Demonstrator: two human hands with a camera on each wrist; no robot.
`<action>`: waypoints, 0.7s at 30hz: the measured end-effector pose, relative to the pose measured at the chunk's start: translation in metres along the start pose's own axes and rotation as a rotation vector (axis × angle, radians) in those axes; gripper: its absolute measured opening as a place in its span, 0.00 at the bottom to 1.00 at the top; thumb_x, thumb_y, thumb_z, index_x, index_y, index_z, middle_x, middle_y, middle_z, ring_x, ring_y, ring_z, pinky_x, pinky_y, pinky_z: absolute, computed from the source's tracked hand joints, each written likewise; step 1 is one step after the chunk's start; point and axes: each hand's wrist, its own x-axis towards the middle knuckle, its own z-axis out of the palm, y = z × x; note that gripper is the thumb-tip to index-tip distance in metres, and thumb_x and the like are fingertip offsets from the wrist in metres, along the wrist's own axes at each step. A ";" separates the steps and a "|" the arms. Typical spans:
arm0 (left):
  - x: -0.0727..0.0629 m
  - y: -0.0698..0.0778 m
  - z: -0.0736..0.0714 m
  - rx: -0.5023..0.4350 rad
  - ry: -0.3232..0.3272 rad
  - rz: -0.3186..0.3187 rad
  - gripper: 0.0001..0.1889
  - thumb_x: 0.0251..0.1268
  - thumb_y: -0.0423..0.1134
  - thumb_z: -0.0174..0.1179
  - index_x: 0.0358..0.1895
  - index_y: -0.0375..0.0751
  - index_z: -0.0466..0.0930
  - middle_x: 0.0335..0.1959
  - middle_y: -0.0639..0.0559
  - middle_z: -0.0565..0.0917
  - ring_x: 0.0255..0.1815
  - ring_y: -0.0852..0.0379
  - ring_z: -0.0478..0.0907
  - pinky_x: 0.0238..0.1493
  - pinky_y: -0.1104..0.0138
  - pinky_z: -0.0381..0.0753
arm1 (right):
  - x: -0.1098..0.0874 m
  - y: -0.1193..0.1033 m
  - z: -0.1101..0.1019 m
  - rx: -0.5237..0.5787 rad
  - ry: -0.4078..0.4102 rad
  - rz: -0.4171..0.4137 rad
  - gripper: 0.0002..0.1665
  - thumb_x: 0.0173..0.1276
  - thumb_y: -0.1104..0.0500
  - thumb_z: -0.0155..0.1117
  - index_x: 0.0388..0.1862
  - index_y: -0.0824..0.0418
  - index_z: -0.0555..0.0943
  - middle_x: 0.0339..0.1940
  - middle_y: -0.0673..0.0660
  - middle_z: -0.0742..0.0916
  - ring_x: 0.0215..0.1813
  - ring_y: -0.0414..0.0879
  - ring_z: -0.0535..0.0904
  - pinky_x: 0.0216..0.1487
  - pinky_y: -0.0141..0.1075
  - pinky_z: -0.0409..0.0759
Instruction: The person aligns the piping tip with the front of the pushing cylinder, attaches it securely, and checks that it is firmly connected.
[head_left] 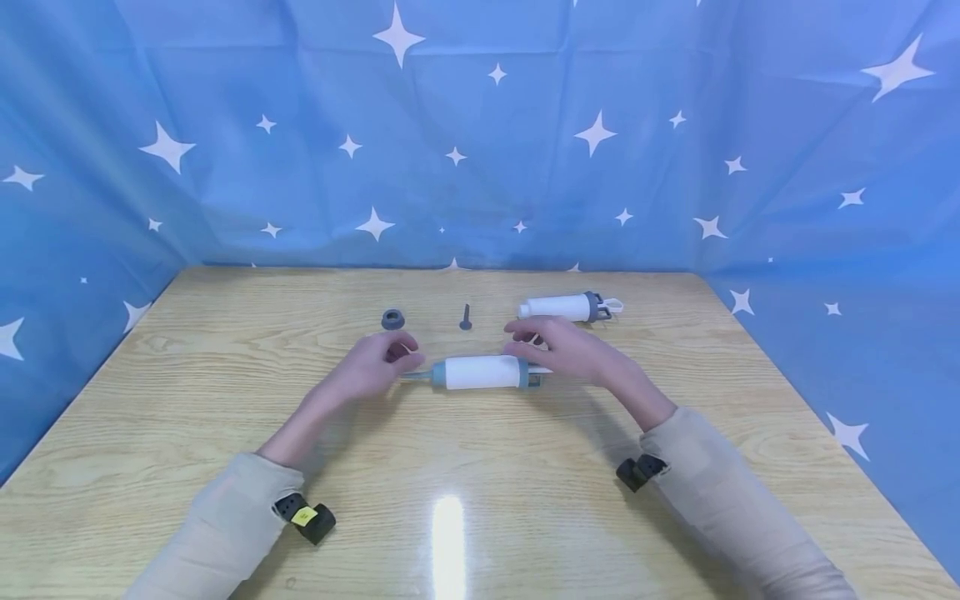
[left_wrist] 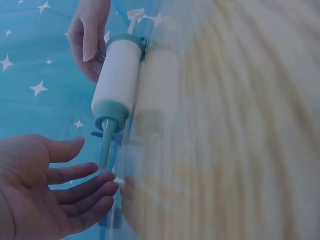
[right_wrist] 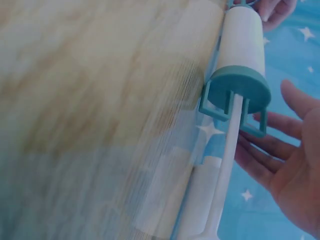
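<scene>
A large syringe [head_left: 482, 372] with a white barrel and teal ends lies sideways on the wooden table. Its thin teal nozzle [left_wrist: 106, 145] points left, and its white plunger rod [right_wrist: 229, 155] sticks out to the right, past two teal finger loops. Beside the nozzle tip is my left hand [head_left: 375, 364], thumb apart and fingers loosely bent around no object. At the other end, my right hand [head_left: 576, 346] hovers by the loops with its thumb spread from relaxed fingers, some of them partly hidden behind the loops in the right wrist view.
Behind my right hand lies a second white syringe [head_left: 557, 308] with a dark grey end and a white handle. A dark grey ring cap [head_left: 392, 319] and a small grey nozzle [head_left: 466, 318] lie farther back. A blue star-patterned curtain [head_left: 450, 192] encloses the table.
</scene>
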 end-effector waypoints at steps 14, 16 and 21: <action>0.001 -0.014 -0.015 0.033 0.138 -0.099 0.23 0.72 0.36 0.59 0.62 0.22 0.69 0.54 0.29 0.75 0.57 0.36 0.74 0.59 0.48 0.77 | 0.029 0.000 -0.001 0.080 0.009 0.075 0.30 0.76 0.56 0.62 0.69 0.71 0.70 0.52 0.63 0.85 0.52 0.54 0.83 0.55 0.45 0.83; 0.003 -0.016 -0.016 0.029 0.141 -0.111 0.25 0.72 0.35 0.59 0.64 0.21 0.66 0.55 0.28 0.73 0.58 0.36 0.73 0.60 0.47 0.76 | 0.035 0.000 -0.001 0.090 -0.014 0.084 0.30 0.76 0.55 0.62 0.69 0.70 0.69 0.53 0.63 0.85 0.53 0.54 0.83 0.55 0.45 0.83; 0.010 -0.021 -0.020 0.018 0.145 -0.114 0.27 0.72 0.35 0.59 0.65 0.20 0.64 0.54 0.28 0.72 0.55 0.37 0.71 0.58 0.49 0.75 | 0.046 0.000 -0.001 0.091 -0.059 0.111 0.30 0.76 0.55 0.61 0.69 0.70 0.70 0.53 0.64 0.85 0.55 0.55 0.83 0.56 0.47 0.82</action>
